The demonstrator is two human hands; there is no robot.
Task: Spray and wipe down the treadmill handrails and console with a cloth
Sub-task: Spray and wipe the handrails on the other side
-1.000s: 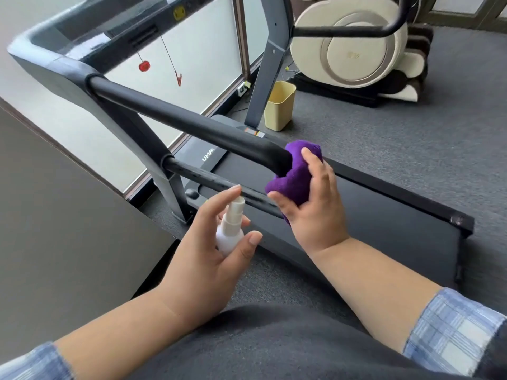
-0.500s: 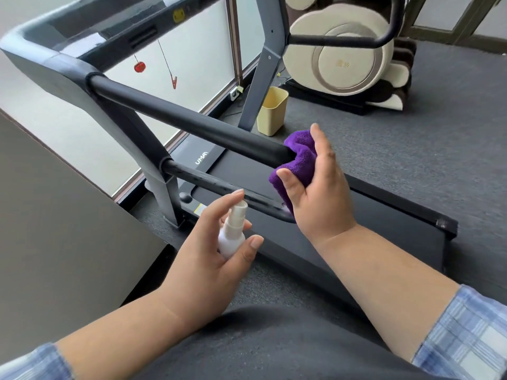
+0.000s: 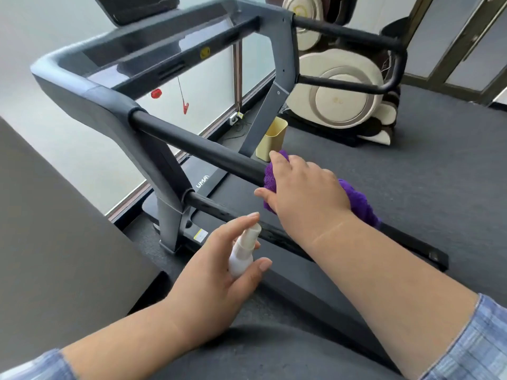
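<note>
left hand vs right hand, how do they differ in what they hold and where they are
The left hand grips a small white spray bottle, upright, clear of the treadmill; the right hand presses a purple cloth onto the end of the black padded handrail. The left sits lower and nearer the camera; the right reaches further forward. The left shows its thumb side, the right its back. Both forearms are bare, with blue plaid sleeves pushed up.

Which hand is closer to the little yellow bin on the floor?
The right hand. It holds the purple cloth on the handrail, just below the yellow bin in the picture. The left hand holds the spray bottle much lower down.
</note>
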